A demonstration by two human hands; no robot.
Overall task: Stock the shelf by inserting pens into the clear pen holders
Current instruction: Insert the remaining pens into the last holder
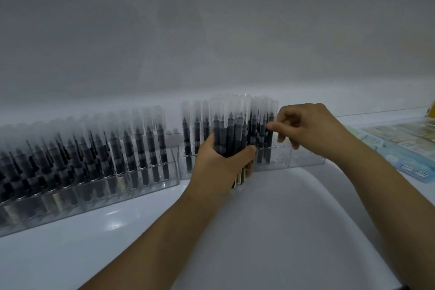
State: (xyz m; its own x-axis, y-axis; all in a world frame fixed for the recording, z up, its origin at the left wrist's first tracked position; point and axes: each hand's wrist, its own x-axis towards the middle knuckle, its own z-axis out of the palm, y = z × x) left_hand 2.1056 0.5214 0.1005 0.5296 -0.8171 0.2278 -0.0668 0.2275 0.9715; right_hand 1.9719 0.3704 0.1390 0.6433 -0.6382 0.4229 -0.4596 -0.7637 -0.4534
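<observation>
Gripping pen bundle (pixel 229 134) in left hand (pixel 220 165).

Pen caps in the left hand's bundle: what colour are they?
Clear, frosted-looking caps over dark pen bodies, gripped by the left hand. The head view shows this best.

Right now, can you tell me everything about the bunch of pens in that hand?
The bunch of pens is a thick bundle of dark-barrelled pens with long, frosted clear caps pointing up. It stands upright, squeezed in the left hand, whose grip wraps its lower half; the pen ends poke out below the fingers. The right hand reaches in at its right side, fingertips by one pen. It is in front of the half-filled clear holder.
</observation>
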